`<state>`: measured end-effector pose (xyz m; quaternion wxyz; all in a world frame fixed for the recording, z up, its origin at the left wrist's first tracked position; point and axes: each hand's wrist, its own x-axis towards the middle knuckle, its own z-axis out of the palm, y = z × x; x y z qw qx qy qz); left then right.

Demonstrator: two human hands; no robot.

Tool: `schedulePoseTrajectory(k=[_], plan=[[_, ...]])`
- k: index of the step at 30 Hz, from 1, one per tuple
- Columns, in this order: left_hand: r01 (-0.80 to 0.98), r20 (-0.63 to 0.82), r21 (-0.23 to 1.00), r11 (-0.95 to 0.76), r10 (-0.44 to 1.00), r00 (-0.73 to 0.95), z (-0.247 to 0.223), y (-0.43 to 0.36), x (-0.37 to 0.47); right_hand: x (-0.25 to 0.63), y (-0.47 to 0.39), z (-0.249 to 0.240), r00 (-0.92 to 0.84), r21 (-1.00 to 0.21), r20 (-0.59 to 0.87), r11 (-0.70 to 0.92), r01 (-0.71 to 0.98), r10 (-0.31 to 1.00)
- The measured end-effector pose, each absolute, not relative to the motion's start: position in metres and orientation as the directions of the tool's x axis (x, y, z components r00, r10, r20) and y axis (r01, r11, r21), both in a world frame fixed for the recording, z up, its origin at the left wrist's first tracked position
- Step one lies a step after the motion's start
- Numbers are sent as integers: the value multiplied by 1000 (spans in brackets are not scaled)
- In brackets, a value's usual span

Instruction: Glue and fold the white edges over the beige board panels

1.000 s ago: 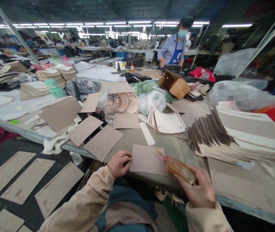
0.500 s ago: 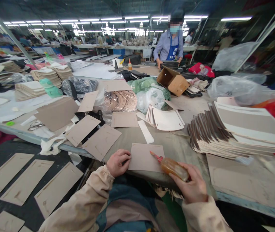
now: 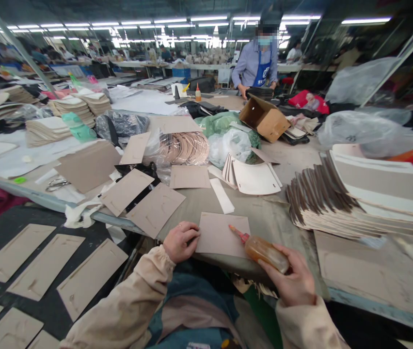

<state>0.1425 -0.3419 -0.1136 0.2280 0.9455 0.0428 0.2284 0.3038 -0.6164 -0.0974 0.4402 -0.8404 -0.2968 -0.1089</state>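
Note:
A beige rectangular panel (image 3: 217, 232) lies flat at the table's front edge. My left hand (image 3: 182, 241) is at its left edge, fingers curled together; whether they pinch the panel is hard to make out. Wrapped round a bottle of amber liquid (image 3: 267, 253), my right hand (image 3: 292, 276) holds it tilted over the panel's right part, its red nozzle pointing left, close above the surface. Beyond the panel is a white strip (image 3: 222, 196). More beige panels (image 3: 156, 208) rest to the left, and a small one (image 3: 190, 177) lies farther back.
Stacked large panels (image 3: 381, 194) rise at the right. Curved white pieces (image 3: 255, 177), plastic bags (image 3: 230, 145) and a cardboard box (image 3: 264, 118) stand farther back. Scissors (image 3: 57, 184) lie left. Several panels (image 3: 92, 278) cover a black surface at lower left. A person (image 3: 255, 65) works across the table.
The whole view has shifted slightly, so things appear a little farther right and mostly higher. Both hands and the bottle keep nearly the same place over the panel.

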Motion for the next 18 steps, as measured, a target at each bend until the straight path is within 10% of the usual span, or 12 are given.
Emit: schedulePoseTrajectory(k=[18], plan=[[-18,429,446,-895,197,882,-113,-343,144,306,-620,-106,828,-720,418,-420,553,374]])
